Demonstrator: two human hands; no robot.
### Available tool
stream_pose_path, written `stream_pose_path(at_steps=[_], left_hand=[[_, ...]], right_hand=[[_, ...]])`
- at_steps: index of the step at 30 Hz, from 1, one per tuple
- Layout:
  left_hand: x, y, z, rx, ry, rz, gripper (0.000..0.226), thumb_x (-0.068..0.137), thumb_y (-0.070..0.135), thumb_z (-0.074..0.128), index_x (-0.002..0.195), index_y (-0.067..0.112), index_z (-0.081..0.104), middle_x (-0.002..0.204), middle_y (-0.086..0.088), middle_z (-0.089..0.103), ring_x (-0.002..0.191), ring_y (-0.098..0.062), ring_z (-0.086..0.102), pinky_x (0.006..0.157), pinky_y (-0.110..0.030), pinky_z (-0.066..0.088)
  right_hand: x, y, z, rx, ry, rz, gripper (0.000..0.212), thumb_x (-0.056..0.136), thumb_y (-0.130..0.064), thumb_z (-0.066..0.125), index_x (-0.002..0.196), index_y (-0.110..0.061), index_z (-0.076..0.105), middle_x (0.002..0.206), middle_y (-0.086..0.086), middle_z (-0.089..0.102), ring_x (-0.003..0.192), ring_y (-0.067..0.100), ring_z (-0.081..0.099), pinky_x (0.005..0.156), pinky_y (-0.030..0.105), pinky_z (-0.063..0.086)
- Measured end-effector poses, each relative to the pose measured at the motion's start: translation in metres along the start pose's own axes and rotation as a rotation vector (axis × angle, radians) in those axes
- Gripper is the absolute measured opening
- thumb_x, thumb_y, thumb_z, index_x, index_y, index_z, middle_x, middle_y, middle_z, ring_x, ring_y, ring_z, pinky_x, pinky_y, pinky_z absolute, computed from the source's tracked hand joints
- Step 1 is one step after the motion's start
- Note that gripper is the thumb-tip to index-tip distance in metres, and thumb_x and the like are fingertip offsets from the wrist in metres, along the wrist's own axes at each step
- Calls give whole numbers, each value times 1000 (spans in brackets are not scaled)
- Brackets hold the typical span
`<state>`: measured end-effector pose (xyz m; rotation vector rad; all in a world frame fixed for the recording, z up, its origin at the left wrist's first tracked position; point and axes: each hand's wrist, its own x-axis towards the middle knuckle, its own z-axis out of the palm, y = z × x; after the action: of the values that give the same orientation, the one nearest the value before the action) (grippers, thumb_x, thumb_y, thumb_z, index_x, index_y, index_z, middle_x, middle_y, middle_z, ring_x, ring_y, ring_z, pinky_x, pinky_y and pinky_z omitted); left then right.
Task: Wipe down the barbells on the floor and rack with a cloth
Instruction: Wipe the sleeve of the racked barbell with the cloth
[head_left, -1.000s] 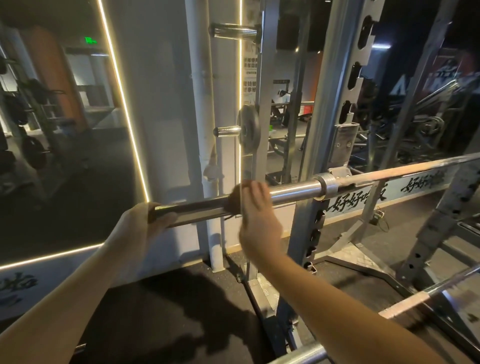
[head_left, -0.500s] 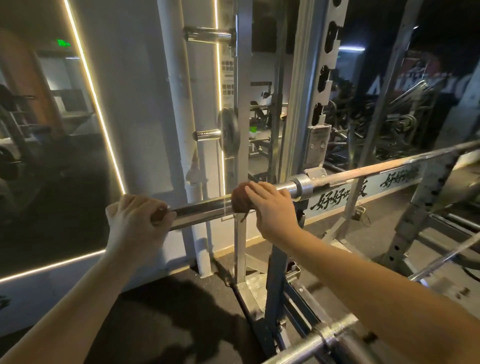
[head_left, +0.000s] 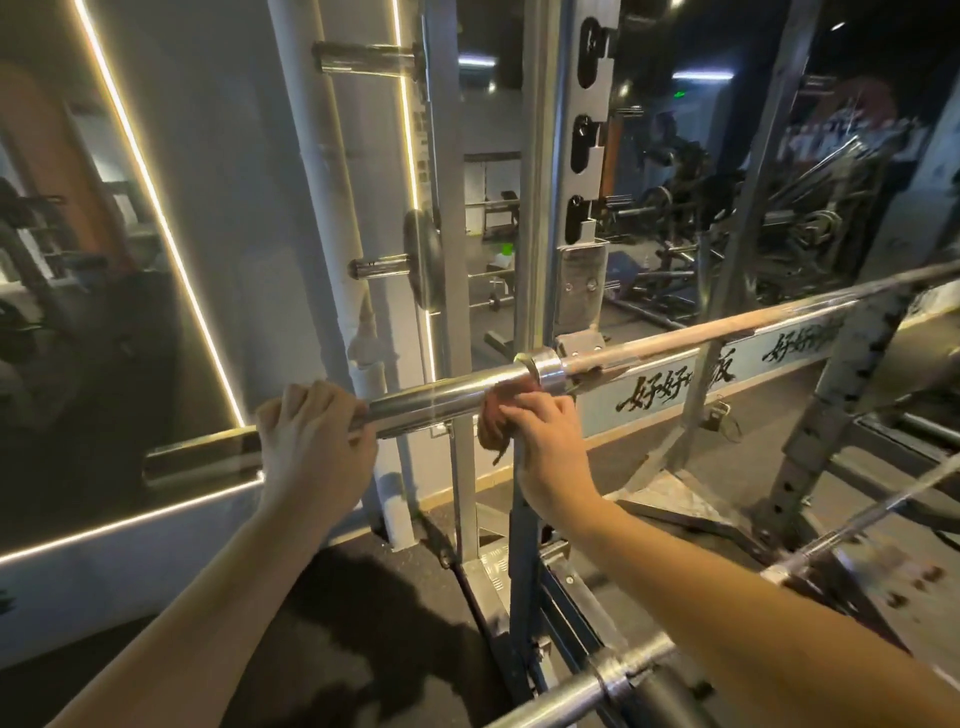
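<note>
A steel barbell (head_left: 431, 397) rests on the hooks of the rack (head_left: 540, 218), its sleeve sticking out to the left. My left hand (head_left: 311, 441) is wrapped around the sleeve near its outer end. A brown cloth (head_left: 493, 421) is pressed against the sleeve just left of the collar by my right hand (head_left: 540, 447). The thinner shaft (head_left: 727, 325) runs on to the right past the rack upright. A second barbell (head_left: 587, 686) lies low at the bottom right, partly hidden behind my right forearm.
A mirror wall with light strips (head_left: 156, 218) stands to the left. Storage pegs (head_left: 374, 267) with a plate (head_left: 421, 265) stick out of the rack post. A safety bar (head_left: 857, 519) and rack frame (head_left: 831, 405) are at right. Dark rubber floor (head_left: 363, 623) lies below.
My right hand with the cloth has slid right along the sleeve up to the collar. My left hand has kept its grip on the sleeve. The camera has shifted a little.
</note>
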<state>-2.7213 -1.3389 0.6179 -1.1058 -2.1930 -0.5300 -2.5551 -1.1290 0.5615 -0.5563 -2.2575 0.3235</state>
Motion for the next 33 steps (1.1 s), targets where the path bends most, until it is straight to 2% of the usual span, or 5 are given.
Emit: stream_pose_path(at_steps=[5, 12, 20, 24, 33], left_hand=[[-5, 8, -6, -13, 13, -44, 17, 86, 23, 74, 100, 24, 63, 101, 5, 56, 98, -19, 46, 89, -35, 27], [-39, -78, -50, -12, 35, -162, 4, 94, 31, 64, 97, 33, 61, 103, 12, 53, 105, -17, 42, 96, -43, 32], [-68, -170, -71, -249, -121, -232, 20, 100, 22, 60, 119, 21, 67, 121, -4, 63, 119, -26, 47, 104, -44, 38], [-80, -171, -77, -497, -150, -246, 16, 98, 10, 64, 113, 16, 64, 113, -5, 64, 98, -14, 62, 87, -13, 45], [-188, -86, -38, -919, -520, -252, 15, 101, 24, 63, 115, 28, 63, 110, 16, 63, 97, 1, 63, 74, -5, 47]], right_hand=[[2, -36, -6, 316, 120, 133, 49, 92, 4, 66, 136, -17, 63, 138, -2, 58, 131, 15, 40, 113, 33, 38], [19, -123, 41, 44, -27, 28, 61, 96, -9, 66, 151, -27, 47, 164, -7, 34, 157, 16, 16, 126, 49, 23], [-6, -283, 134, 213, 90, -245, 37, 94, -13, 73, 130, -7, 68, 143, 7, 62, 142, 26, 49, 121, 47, 37], [-18, -292, 129, 260, 88, -271, 32, 93, -6, 73, 124, -8, 71, 139, 7, 65, 139, 20, 53, 115, 47, 44], [-168, -200, 67, 416, -351, 337, 22, 101, -14, 60, 119, -13, 73, 119, 2, 65, 114, 16, 58, 106, 33, 44]])
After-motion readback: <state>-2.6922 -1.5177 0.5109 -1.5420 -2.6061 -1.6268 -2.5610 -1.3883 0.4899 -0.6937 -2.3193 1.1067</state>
